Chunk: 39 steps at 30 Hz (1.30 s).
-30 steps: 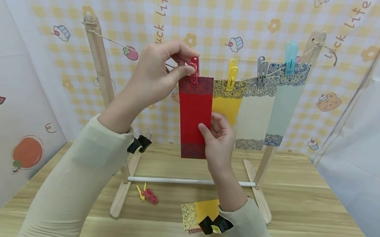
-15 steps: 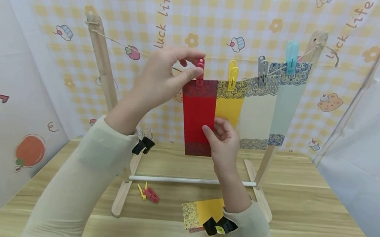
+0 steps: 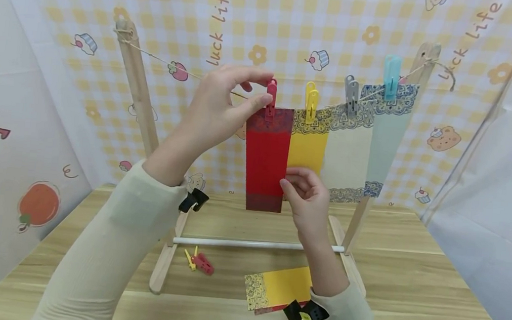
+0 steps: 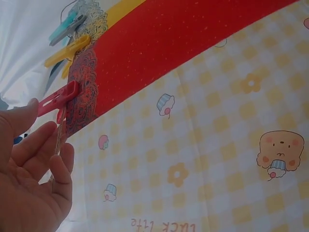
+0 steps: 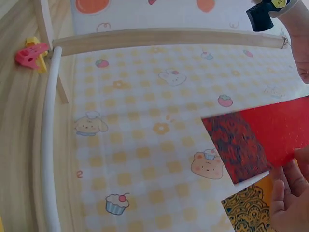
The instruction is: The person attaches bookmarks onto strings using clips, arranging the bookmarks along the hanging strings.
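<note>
A red clothespin clips the patterned top of a red paper card at the string. My left hand pinches this clothespin's upper end between thumb and fingers; the left wrist view shows the thumb against one handle and the string beside the fingers. Lower down, my right hand holds the card's right edge, thumb in front and fingers partly behind. In the right wrist view the card's patterned lower end hangs free, beside a yellow card's patterned end.
Yellow, grey and light blue clothespins hold further cards on the string. Wooden posts and a white bar form the rack. Loose clothespins and a yellow card over a red one lie on the table.
The red card and my left hand have shifted slightly right. My right hand has slid down and right, its thumb moving from the card's face to its edge.
</note>
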Each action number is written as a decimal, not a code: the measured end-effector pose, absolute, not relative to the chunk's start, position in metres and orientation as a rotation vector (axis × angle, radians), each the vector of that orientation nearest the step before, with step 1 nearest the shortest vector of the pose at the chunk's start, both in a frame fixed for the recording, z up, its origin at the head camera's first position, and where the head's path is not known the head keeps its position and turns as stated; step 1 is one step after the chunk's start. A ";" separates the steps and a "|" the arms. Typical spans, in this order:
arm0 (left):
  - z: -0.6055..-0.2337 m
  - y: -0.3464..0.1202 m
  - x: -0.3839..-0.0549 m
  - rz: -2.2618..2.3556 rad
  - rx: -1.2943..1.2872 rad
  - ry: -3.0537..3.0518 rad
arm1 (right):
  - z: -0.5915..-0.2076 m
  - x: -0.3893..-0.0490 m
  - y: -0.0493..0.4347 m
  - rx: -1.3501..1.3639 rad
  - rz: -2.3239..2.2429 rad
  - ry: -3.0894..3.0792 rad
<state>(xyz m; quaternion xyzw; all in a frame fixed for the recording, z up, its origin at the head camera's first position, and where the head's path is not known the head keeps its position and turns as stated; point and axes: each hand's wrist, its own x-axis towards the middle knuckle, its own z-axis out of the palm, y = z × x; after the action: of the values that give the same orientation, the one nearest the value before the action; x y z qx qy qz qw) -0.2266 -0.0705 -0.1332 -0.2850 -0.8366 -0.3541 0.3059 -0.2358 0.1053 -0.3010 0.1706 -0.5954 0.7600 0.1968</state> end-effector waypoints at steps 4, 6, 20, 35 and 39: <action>-0.137 -0.070 -0.223 -0.963 -0.741 -2.171 | -0.306 -0.233 0.114 0.547 2.140 -1.646; -0.139 -0.070 -0.220 -0.972 -0.729 -2.141 | -0.308 -0.231 0.118 0.571 2.145 -1.634; -0.188 -0.082 -0.194 -1.080 -0.819 -1.881 | -0.324 -0.221 0.152 0.599 1.993 -1.747; -0.262 -0.121 -0.175 -1.286 -0.511 -1.999 | -0.338 -0.215 0.183 0.623 1.613 -2.397; -0.281 -0.137 -0.174 -1.283 -0.414 -2.121 | -0.343 -0.218 0.187 0.736 1.499 -2.556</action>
<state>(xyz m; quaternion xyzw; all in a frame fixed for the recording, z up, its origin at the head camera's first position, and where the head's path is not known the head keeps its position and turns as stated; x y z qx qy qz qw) -0.1742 -0.1367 -0.2813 -0.1566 -0.8027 -0.4855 0.3089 -0.2177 0.1870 -0.3432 0.2409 -0.8363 0.4905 0.0444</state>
